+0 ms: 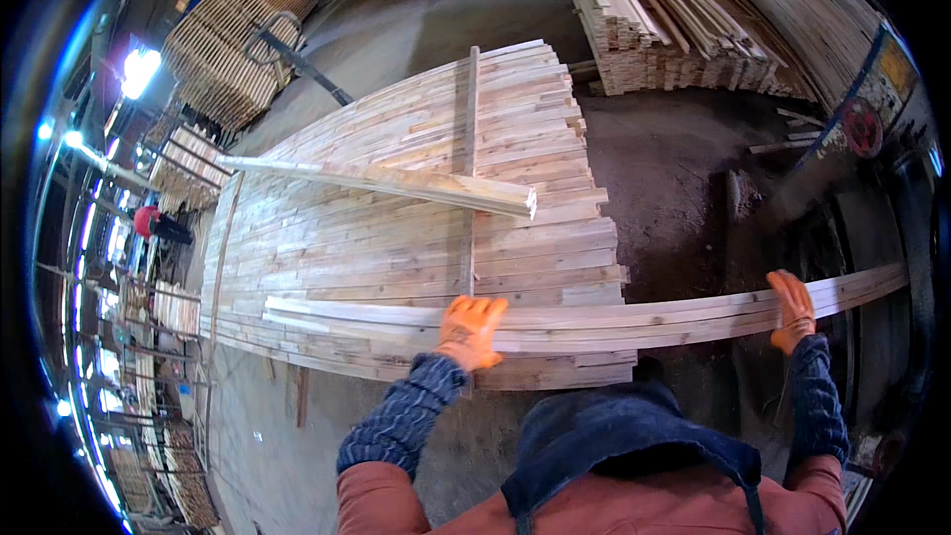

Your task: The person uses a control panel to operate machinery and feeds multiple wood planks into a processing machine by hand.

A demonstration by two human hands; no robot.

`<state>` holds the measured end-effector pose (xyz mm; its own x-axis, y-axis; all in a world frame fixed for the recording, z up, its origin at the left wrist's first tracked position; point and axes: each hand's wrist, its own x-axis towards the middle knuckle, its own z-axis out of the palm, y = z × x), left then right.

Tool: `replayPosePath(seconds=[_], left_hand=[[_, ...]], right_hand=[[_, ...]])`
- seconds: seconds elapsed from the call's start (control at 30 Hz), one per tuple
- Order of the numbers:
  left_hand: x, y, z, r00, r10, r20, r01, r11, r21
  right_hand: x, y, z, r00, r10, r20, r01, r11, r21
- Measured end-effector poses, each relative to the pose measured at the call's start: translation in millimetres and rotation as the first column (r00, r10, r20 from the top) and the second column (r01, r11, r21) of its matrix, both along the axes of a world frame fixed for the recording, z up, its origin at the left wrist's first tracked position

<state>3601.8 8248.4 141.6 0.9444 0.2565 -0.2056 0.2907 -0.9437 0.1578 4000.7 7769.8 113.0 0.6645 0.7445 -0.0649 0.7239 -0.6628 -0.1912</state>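
Note:
Several long pale wooden boards (634,329) lie side by side in front of me, from the near part of a layered stack of planks (396,248) to a dark machine (882,228) at the right. My left hand (471,332), in an orange glove, is closed over these boards above the stack's near side. Farther right, my right hand (792,313), gloved in orange too, curls its fingers over them close to the machine. A narrow batten (470,139) crosses the stack. Resting on top, a short bundle of planks (416,183) lies slanted.
A tall pile of boards (664,50) stands at the far right. Slatted timber stacks (228,50) are at the far left. One person in red (147,222) is in the left distance. The machine carries a red wheel (861,127). Scrap pieces (792,139) lie on the floor.

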Motion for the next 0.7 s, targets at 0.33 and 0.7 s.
replayPosePath(seconds=[0.33,0.7], left_hand=[[64.9,-46.4,-10.1,0.980,-0.030,0.199,0.079,0.967,-0.243],[-123.9,151.3,-3.8,0.980,0.174,-0.097,-0.155,0.972,0.177]], right_hand=[[-94.2,214.4,32.8,0.668,0.602,-0.438,-0.445,0.795,0.413],[-127.3,310.9,29.2,0.673,0.646,-0.361,-0.501,0.757,0.420]])
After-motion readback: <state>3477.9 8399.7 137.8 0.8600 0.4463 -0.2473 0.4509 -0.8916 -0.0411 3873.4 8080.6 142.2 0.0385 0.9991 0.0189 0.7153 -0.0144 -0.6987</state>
